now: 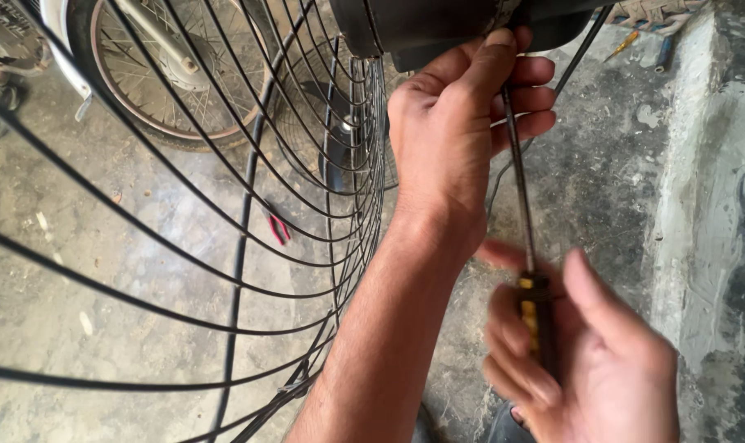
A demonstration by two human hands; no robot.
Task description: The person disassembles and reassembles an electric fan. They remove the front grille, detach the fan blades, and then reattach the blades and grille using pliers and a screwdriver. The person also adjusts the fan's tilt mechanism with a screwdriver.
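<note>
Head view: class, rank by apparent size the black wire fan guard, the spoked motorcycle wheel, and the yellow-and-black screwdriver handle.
1. Black wire fan guard, largest, though nearest the camera.
2. Spoked motorcycle wheel, partly cropped and farther off.
3. Yellow-and-black screwdriver handle, smallest, partly hidden by the right hand.

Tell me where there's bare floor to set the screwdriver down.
Bare concrete floor lies between the left hand and the raised ledge. Crowded: fan guard covers the left floor, with pliers and a wheel behind.
</note>
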